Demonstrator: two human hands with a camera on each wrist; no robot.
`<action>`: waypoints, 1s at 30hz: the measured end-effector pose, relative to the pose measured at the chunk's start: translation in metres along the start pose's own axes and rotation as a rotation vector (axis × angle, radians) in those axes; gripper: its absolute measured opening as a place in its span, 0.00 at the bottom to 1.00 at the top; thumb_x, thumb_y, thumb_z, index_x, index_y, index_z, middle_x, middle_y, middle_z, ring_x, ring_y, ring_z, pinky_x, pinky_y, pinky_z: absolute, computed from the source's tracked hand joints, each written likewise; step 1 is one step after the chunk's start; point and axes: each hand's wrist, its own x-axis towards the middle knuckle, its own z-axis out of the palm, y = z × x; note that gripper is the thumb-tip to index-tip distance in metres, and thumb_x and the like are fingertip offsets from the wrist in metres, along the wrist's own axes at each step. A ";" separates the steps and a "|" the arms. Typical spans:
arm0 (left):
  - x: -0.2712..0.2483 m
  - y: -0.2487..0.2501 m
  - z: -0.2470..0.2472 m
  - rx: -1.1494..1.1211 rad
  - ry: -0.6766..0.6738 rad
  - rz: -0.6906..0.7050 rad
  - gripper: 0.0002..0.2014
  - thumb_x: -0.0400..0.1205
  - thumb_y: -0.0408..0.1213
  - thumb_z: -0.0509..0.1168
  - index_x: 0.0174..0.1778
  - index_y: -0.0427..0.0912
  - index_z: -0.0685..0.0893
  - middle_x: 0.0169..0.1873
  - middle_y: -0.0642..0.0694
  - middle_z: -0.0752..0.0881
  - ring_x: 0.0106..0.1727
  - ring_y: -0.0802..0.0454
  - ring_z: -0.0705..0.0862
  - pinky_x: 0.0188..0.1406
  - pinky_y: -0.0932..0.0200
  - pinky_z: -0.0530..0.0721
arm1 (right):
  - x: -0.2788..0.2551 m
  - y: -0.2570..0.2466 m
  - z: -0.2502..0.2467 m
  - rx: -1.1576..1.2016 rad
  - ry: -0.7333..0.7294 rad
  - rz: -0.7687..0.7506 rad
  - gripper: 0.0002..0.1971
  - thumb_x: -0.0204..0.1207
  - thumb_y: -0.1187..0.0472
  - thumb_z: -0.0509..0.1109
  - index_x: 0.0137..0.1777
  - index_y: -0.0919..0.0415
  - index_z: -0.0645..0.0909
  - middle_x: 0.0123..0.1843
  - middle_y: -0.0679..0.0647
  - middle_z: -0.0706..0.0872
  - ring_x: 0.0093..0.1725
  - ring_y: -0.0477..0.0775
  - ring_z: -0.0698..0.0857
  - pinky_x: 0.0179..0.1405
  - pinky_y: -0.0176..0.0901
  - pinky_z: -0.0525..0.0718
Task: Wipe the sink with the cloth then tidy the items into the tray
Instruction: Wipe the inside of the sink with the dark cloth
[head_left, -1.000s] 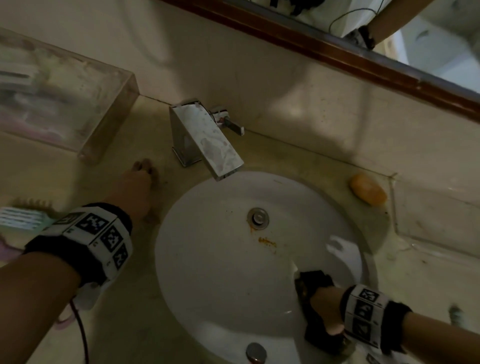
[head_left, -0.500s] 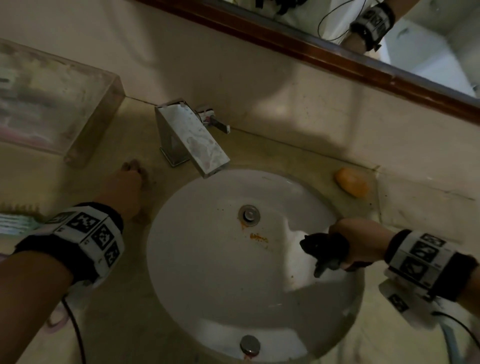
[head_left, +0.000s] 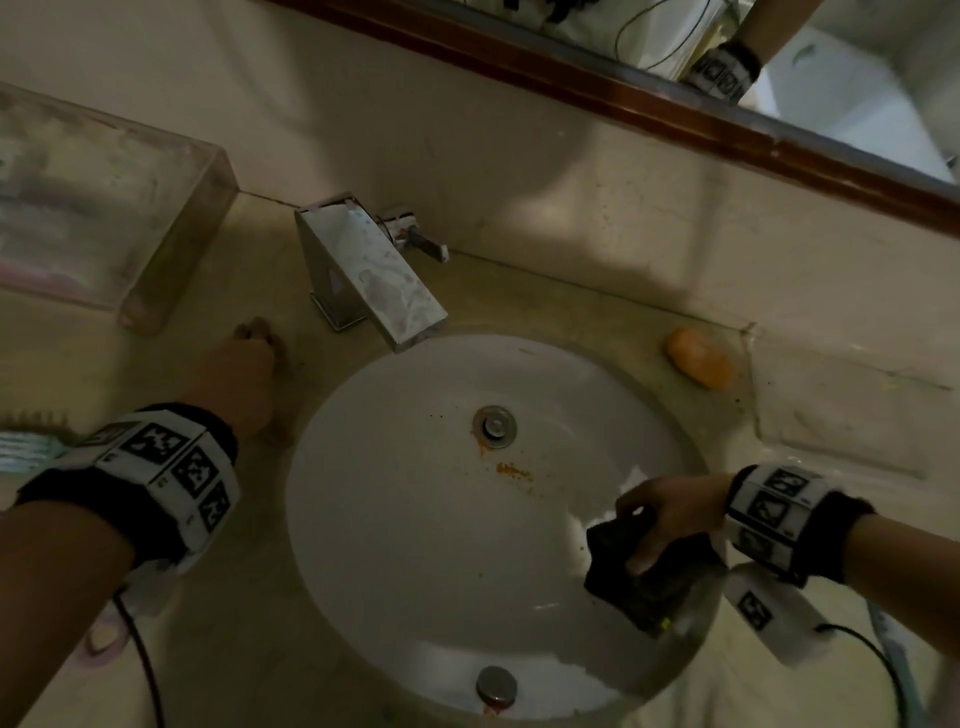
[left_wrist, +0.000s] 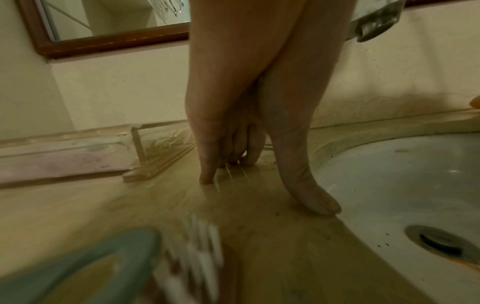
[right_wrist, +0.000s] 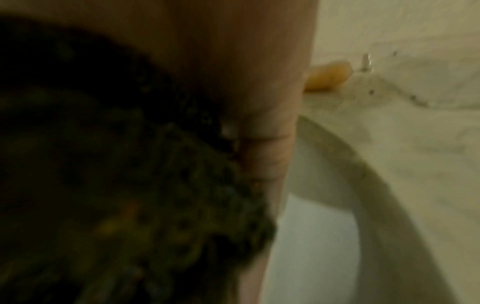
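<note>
The white oval sink (head_left: 415, 545) has orange stains near its drain (head_left: 494, 426). My right hand (head_left: 644, 540) grips a dark cloth (head_left: 631, 582) and presses it on the basin's right inner wall. The right wrist view shows the cloth (right_wrist: 135, 185) bunched under a finger (right_wrist: 262, 127). My left hand (head_left: 249, 343) rests with straight fingers on the counter left of the faucet, holding nothing; its fingertips (left_wrist: 207, 179) touch the wet counter. A clear tray (head_left: 171, 260) stands at the back left, also seen as the tray (left_wrist: 140, 156) just beyond my left hand.
A chrome faucet (head_left: 369, 275) overhangs the basin's far rim. An orange soap bar (head_left: 698, 358) lies on the counter at the back right. A green brush with white bristles (left_wrist: 85, 265) lies by my left wrist. A wood-framed mirror (head_left: 675, 104) runs along the wall.
My right hand swept the cloth from the basin's near right side up along the right wall, then back down a little. The left hand stayed planted on the counter.
</note>
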 end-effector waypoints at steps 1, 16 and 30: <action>0.001 -0.001 0.001 -0.009 0.005 0.000 0.39 0.78 0.31 0.70 0.80 0.27 0.55 0.76 0.28 0.66 0.74 0.34 0.73 0.69 0.47 0.76 | 0.005 -0.005 0.003 0.000 -0.054 0.030 0.29 0.70 0.49 0.76 0.71 0.52 0.73 0.71 0.51 0.74 0.70 0.57 0.75 0.69 0.49 0.79; 0.003 -0.002 0.002 0.009 0.007 0.005 0.43 0.74 0.34 0.74 0.80 0.27 0.56 0.75 0.28 0.69 0.70 0.33 0.76 0.66 0.47 0.78 | 0.065 -0.025 0.061 -0.488 0.093 -0.074 0.29 0.76 0.49 0.69 0.75 0.57 0.68 0.76 0.59 0.71 0.74 0.64 0.73 0.74 0.55 0.72; 0.002 0.000 0.002 -0.002 0.004 -0.029 0.27 0.82 0.25 0.60 0.77 0.25 0.62 0.72 0.27 0.71 0.69 0.33 0.77 0.65 0.47 0.78 | 0.091 -0.037 0.065 -0.579 0.152 -0.075 0.20 0.83 0.61 0.60 0.75 0.60 0.69 0.75 0.64 0.70 0.73 0.67 0.72 0.70 0.58 0.73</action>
